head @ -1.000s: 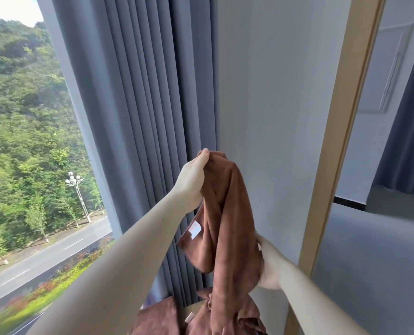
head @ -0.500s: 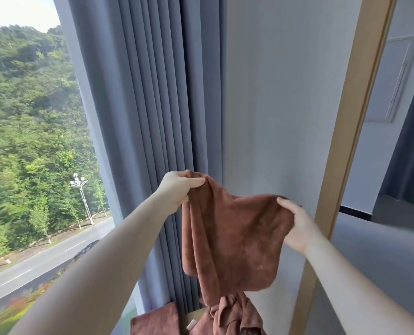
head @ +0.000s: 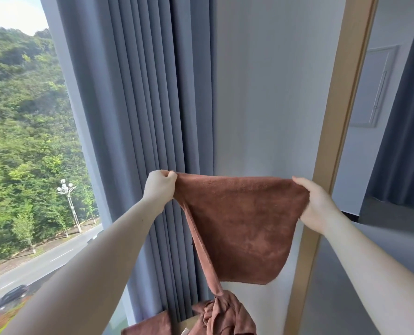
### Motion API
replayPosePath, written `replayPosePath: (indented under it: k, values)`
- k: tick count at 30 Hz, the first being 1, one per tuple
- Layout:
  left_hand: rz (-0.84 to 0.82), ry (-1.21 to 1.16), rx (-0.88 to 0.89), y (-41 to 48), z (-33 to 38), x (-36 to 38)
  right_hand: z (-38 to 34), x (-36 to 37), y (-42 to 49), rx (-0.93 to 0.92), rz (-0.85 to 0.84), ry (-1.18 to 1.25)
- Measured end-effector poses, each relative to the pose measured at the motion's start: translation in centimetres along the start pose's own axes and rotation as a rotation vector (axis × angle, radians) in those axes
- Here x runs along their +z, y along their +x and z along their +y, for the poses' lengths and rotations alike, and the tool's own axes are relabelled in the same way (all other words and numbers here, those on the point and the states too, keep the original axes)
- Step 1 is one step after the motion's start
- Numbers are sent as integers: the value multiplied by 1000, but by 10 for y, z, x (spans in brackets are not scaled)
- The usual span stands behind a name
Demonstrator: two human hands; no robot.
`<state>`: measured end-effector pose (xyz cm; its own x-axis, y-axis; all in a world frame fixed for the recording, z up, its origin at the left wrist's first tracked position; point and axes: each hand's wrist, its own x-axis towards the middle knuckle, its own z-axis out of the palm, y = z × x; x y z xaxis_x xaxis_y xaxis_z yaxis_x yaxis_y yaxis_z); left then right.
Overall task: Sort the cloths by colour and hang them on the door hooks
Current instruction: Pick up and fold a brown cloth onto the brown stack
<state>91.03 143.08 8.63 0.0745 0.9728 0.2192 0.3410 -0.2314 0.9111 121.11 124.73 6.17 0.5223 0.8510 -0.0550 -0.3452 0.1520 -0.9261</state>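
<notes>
A brown cloth (head: pixel 242 223) is stretched out flat in front of the white wall, its top edge level. My left hand (head: pixel 158 189) pinches its left top corner and my right hand (head: pixel 318 206) grips the right top corner. A narrow strip of the cloth trails down from the left corner to a bunched pile of brown cloths (head: pixel 221 317) at the bottom of the view. No door hooks are in view.
Grey pleated curtains (head: pixel 138 117) hang to the left of the wall, beside a large window (head: pixel 27 141) onto trees and a road. A wooden door frame (head: pixel 338 122) stands at the right, with another room behind it.
My hands have moved apart and up, spreading the crumpled brown cloth flat. My right hand shifted from the cloth's lower part to its top right corner.
</notes>
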Motion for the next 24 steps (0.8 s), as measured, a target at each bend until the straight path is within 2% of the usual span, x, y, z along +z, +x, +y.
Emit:
replayPosePath:
  k: [5, 7, 12, 16, 21, 24]
  values:
    - [-19, 8, -62, 0, 1, 2, -12, 8, -11, -35, -36, 53]
    - [-80, -35, -74, 1, 0, 4, -15, 12, -10, -23, -5, 26]
    - [-276, -220, -97, 0, 5, 5, -22, 6, -4, -108, 236, -118]
    - [-222, -383, -146, 1, 12, 1, -22, -1, 2, -240, 376, -231]
    - [-299, -623, -202, 3, 17, -4, -24, -6, 4, -283, 353, -209]
    - [-399, -654, -164, 6, 17, -12, -29, -11, 4, -289, 278, -288]
